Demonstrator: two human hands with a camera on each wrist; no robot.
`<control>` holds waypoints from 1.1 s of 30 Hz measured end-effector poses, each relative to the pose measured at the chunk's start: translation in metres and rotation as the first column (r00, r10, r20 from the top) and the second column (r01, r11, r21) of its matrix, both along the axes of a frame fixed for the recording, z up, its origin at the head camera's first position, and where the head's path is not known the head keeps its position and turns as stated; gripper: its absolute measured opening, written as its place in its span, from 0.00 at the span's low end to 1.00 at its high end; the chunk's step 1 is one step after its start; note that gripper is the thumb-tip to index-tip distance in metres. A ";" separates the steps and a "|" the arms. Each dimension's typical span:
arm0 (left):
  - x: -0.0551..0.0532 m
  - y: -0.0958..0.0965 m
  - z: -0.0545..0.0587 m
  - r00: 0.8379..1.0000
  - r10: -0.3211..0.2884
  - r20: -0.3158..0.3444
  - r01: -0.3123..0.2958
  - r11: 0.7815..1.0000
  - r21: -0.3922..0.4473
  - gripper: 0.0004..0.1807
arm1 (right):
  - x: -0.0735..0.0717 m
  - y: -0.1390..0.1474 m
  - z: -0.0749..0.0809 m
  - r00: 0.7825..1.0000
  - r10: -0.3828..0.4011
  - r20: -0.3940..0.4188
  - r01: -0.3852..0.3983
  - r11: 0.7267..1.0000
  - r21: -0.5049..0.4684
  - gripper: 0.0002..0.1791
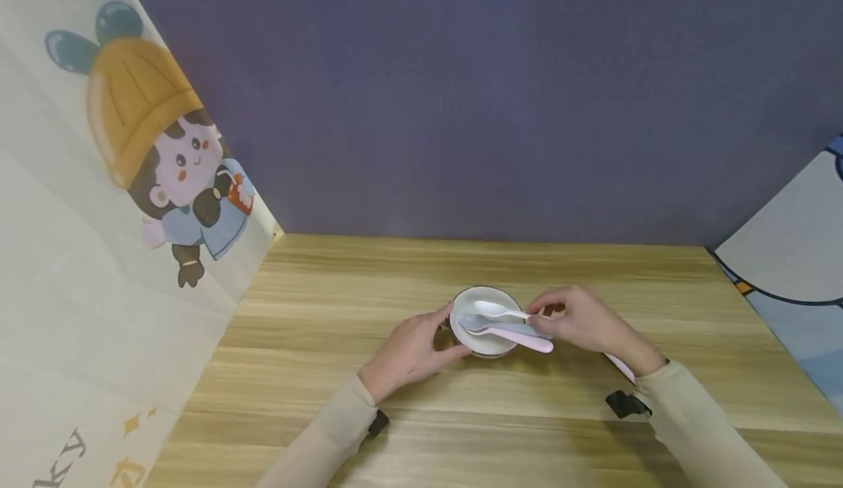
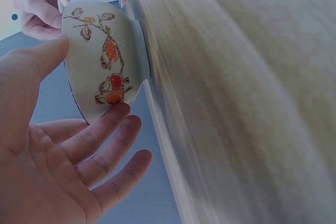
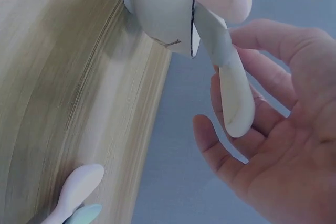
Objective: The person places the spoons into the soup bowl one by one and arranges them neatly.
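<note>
A white bowl (image 1: 466, 303) with a dark rim stands on the wooden table; the left wrist view shows orange fruit painted on its side. My left hand (image 1: 410, 345) holds the bowl from the left, thumb and fingers spread about its wall. Three spoons lean in the bowl: a white spoon (image 1: 490, 309), a grey spoon (image 1: 514, 327) and a pink spoon (image 1: 527, 339), handles pointing right. At the bowl's right side, my right hand (image 1: 579, 321) pinches the white spoon by its handle. In the right wrist view, a pale handle (image 3: 236, 98) lies in front of the fingers.
Right of the bowl, partly hidden by my right wrist, a pink utensil (image 1: 620, 367) lies on the table (image 1: 316, 283). The right wrist view shows a pink handle (image 3: 83, 182) and a green one (image 3: 85, 214) there. A dark panel (image 1: 461, 107) rises behind the table.
</note>
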State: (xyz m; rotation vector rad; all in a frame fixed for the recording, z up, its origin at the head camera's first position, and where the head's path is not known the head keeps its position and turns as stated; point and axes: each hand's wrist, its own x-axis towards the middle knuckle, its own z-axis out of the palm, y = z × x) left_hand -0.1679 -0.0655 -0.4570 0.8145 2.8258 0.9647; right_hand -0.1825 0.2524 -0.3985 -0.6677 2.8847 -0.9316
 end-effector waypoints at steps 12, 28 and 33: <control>0.000 0.000 0.002 1.000 -0.001 0.014 0.001 1.000 0.000 0.49 | -0.009 -0.014 -0.002 0.996 0.019 0.082 -0.019 1.000 -0.009 0.05; -0.001 -0.001 0.000 1.000 -0.006 -0.014 0.006 1.000 -0.003 0.49 | -0.015 -0.022 -0.012 0.995 0.040 0.093 -0.038 0.999 -0.025 0.06; -0.001 -0.001 -0.001 1.000 -0.014 -0.022 0.014 1.000 0.005 0.48 | -0.016 -0.024 -0.015 0.994 0.025 0.108 -0.021 0.999 -0.035 0.06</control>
